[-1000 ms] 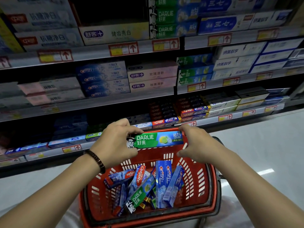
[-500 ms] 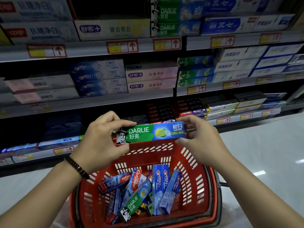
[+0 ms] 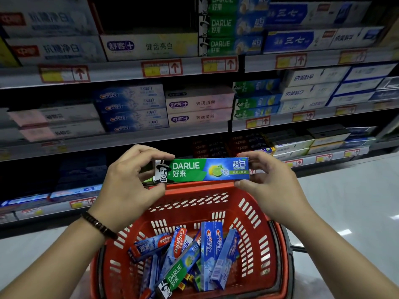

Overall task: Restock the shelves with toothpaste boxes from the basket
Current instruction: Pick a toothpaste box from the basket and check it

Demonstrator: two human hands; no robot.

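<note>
above the basket [image 3: 254, 203], both hands grip a "darlie" box [image 3: 203, 170].

shelves [image 3: 121, 137] stacked with toothpaste boxes [image 3: 198, 110] lying flat; red basket [image 3: 246, 212] holds more boxes [image 3: 210, 253]

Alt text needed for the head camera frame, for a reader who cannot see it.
Two bare hands, left hand and right hand, hold a green and blue Darlie toothpaste box level by its ends above a red shopping basket of mixed toothpaste boxes, facing stocked shelves.
</note>
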